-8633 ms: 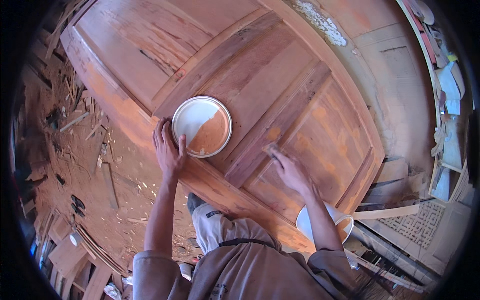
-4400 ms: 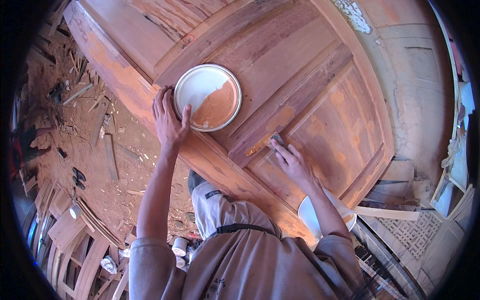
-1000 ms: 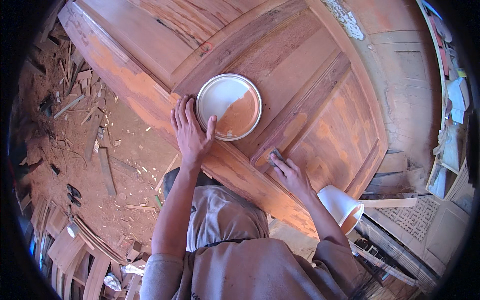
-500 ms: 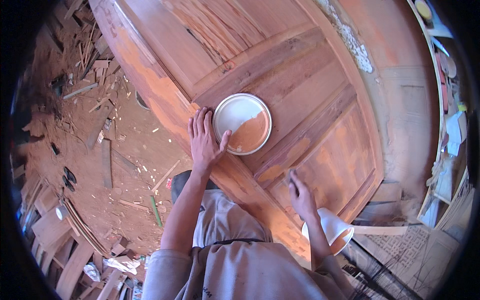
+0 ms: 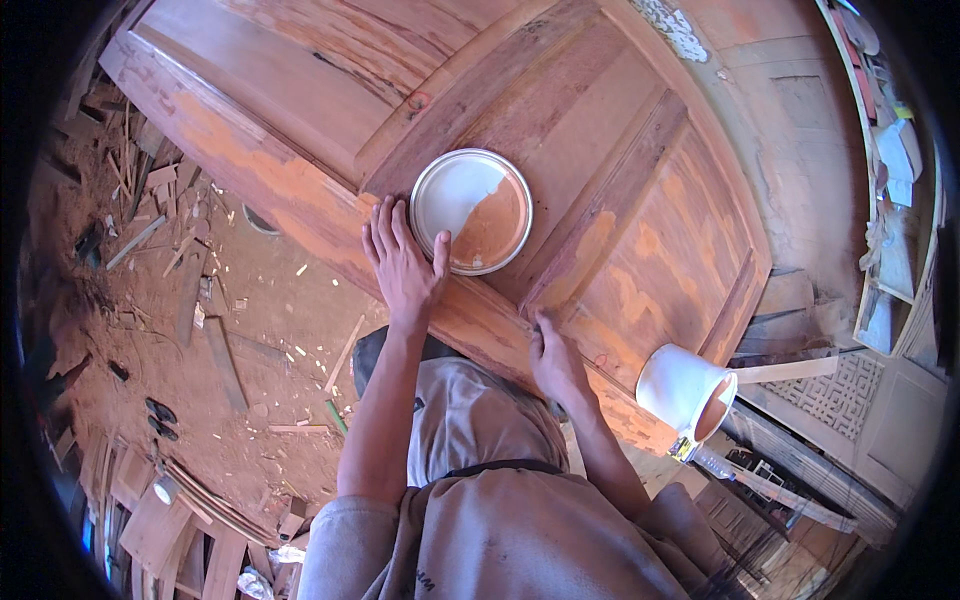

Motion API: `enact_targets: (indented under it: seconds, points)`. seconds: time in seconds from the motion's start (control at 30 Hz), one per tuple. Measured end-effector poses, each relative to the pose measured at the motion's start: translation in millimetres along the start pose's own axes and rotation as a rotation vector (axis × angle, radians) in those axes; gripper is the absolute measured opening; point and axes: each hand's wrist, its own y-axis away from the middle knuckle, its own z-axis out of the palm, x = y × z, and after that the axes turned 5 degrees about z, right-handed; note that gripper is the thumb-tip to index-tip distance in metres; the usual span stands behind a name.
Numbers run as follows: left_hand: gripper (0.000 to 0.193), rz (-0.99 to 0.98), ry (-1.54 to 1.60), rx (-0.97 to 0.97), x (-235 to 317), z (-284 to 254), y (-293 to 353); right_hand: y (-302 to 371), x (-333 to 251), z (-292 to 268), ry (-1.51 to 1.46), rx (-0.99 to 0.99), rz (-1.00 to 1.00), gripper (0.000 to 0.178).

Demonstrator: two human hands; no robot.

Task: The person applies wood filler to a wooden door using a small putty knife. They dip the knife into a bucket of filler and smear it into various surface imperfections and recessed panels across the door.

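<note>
A round white lid with a metallic rim lies on the panelled wooden door. Orange-brown paste covers its right part. My left hand is open at the lid's left side, its fingers stretched out over the door's edge and its thumb against the rim. Closer to me, my right hand is closed low over the door's near rail; what its fingers grip is hidden. Orange patches are smeared on the door's panels and rails. A white tub with orange paste inside lies tipped at the near right edge.
Wood offcuts and chips litter the brown floor on the left, with dark sandals among them. Stacked boards lie at the lower left. On the right stand shelves with mixed items and a carved panel.
My right hand has moved left and nearer to me, away from the tub. My left hand stays at the lid. The whole view has shifted and turned somewhat.
</note>
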Motion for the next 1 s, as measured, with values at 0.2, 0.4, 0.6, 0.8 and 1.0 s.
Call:
enact_targets:
  seconds: [0.2, 0.4, 0.6, 0.8, 1.0]
  points:
    - [0.073, -0.055, 0.040, -0.008, -6.7, -4.2, 4.5, 20.2, 23.2, -23.3, -0.058, -0.188, -0.165, 0.045]
    - [0.067, -0.011, 0.018, 0.018, -3.8, -5.5, 1.6, -21.3, 80.3, -36.2, 0.092, -0.039, -0.380, 0.055]
    - [0.075, -0.033, 0.015, 0.027, -4.3, -1.8, 1.9, -58.1, 91.8, -37.4, 0.113, 0.081, -0.666, 0.056]
    - [0.077, -0.044, -0.011, 0.034, -1.2, 1.3, 4.9, -57.8, 86.1, -35.2, 0.160, 0.045, -0.639, 0.054]
    - [0.072, -0.031, -0.033, 0.044, 0.8, 1.2, 2.7, -69.6, 89.2, -29.4, 0.076, 0.037, -0.658, 0.051]
